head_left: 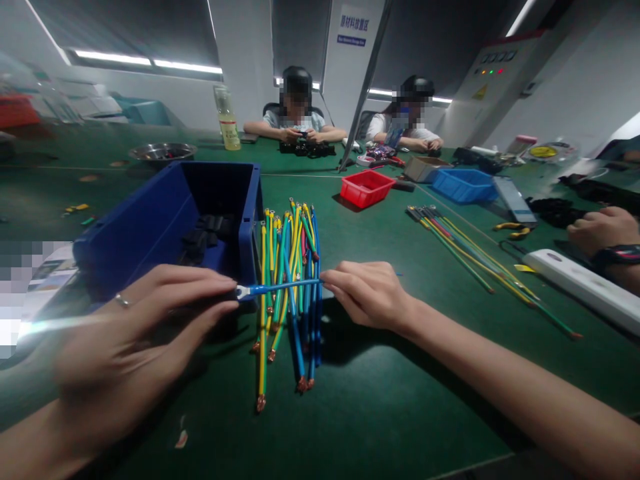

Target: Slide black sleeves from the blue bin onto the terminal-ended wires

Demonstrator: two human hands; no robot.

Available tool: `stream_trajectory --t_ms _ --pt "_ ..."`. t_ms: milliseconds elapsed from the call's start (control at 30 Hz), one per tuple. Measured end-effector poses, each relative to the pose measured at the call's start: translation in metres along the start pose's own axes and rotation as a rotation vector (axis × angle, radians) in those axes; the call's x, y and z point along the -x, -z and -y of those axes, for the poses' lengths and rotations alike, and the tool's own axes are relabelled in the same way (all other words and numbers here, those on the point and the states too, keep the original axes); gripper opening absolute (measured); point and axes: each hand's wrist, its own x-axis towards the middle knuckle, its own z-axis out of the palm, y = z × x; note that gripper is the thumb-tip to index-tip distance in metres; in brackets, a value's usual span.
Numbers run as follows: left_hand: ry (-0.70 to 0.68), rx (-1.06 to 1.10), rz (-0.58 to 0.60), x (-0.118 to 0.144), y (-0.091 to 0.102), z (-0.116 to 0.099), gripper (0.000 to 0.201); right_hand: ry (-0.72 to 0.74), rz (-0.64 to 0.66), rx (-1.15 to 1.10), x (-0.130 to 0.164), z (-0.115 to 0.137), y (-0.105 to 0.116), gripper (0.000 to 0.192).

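Note:
A short blue wire (285, 286) with a metal lug at its left end is stretched level between my two hands. The fingertips of my left hand (135, 340) are pinched on a small black part (234, 293) at the lug; its exact shape is mostly covered. My right hand (367, 293) is closed on the wire's other end. Beneath the wire lies a bundle of yellow-green and blue wires (263, 333), several with bare copper ends towards me. Close to my left hand stands a dark blue bin (135, 220) with black plastic parts (207, 233) inside.
A red tray (367, 189), a blue tray (463, 185) and a cardboard box (425, 169) stand further back. More wires (475, 247) and a white power strip (585, 280) lie right, near another person's hand (605, 230). Two people (297, 113) sit opposite. A metal bowl (163, 152) and bottle (227, 120) stand back left.

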Motion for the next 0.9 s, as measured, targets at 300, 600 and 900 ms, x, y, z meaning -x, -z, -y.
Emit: stream_trajectory --t_ms 300,600,900 --pt "-0.073 0.034 0.087 0.0026 0.0004 0.0038 0.018 0.08 0.018 0.038 -0.0015 0.0033 0.0019 0.017" --pt "-0.035 0.047 0.083 -0.0004 0.0008 0.0055 0.01 0.118 -0.032 -0.028 0.0004 0.0008 0.0003 0.019" --pt "-0.066 0.139 0.138 0.0006 0.0012 0.0026 0.022 0.063 -0.033 0.015 -0.0002 0.0013 -0.0002 0.016"
